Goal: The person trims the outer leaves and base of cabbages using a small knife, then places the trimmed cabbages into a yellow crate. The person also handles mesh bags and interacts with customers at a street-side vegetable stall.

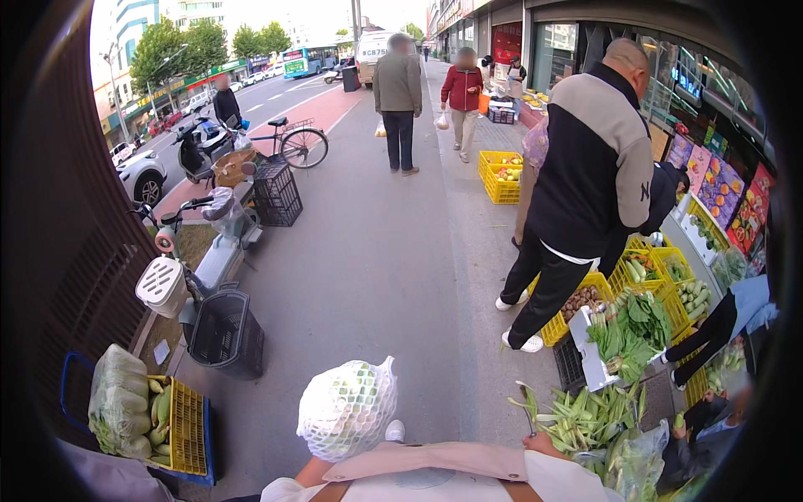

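A round, pale vegetable head (347, 408) in a white foam net is held up in front of my body, apparently by my left hand. Only the wrist of my left hand (315, 470) shows below it; the fingers are hidden behind the net. Near the pile at the right, my right hand (544, 444) is closed around a thin, dark, slightly curved tool (531, 420), perhaps a knife. A corn husk leaf (527, 400) shows at the tool's upper end. Just beyond that hand lies a heap of green corn husks (590, 417).
Yellow crates (555, 326) of vegetables and a white foam box (593, 357) with leafy greens line the right. A person in a black-and-beige jacket (583, 163) stands there. At left are a bagged-cabbage cart (179, 433), a scooter basket (227, 336) and a black crate (276, 194).
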{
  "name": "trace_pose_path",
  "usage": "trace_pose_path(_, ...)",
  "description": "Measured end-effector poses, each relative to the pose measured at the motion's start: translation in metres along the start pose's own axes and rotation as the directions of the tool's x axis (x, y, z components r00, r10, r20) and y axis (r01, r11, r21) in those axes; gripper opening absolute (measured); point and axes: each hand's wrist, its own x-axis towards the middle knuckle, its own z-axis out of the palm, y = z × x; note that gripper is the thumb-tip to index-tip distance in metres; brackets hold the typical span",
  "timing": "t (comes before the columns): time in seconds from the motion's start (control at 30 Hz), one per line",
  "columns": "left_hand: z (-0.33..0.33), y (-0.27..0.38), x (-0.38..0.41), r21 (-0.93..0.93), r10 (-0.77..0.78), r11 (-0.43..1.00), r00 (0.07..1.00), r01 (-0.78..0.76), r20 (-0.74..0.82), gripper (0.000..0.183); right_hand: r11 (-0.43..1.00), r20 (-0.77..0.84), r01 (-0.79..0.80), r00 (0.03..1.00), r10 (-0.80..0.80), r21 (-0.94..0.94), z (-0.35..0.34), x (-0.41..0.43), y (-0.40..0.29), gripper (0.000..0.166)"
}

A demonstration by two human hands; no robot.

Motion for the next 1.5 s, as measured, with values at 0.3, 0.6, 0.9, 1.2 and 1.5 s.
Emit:
trace_pose_path(0.3,0.081,0.108,0.270,0.179,-0.230,0.963,0.960,0.202,0.158,0.044,0.946,0.158,-0.317,0.939,0.304,0.066,0.001,0.088,-0.114,0.036)
trace_pose_path(0.6,0.134,0.153,0.504,0.234,-0.335,0.925,0.932,0.298,0.136,0.045,0.995,0.108,-0.095,0.989,0.097,-0.025,-0.070,0.317,-0.329,0.039)
trace_pose_path(0.9,0.170,0.192,0.734,0.215,-0.477,0.869,0.871,0.446,0.121,0.046,0.950,0.049,0.304,0.950,-0.308,0.073,-0.181,0.528,-0.579,0.037)
trace_pose_path(1.2,0.240,0.186,1.017,0.307,-0.733,0.678,0.644,0.668,0.218,0.047,0.933,-0.043,-0.069,0.995,0.090,0.354,-0.201,0.622,-0.605,0.032)
trace_pose_path(1.5,0.328,0.051,1.207,0.352,-0.905,0.413,0.338,0.840,0.257,0.048,0.830,-0.031,-0.236,0.956,0.291,0.506,-0.243,0.717,-0.585,0.032)
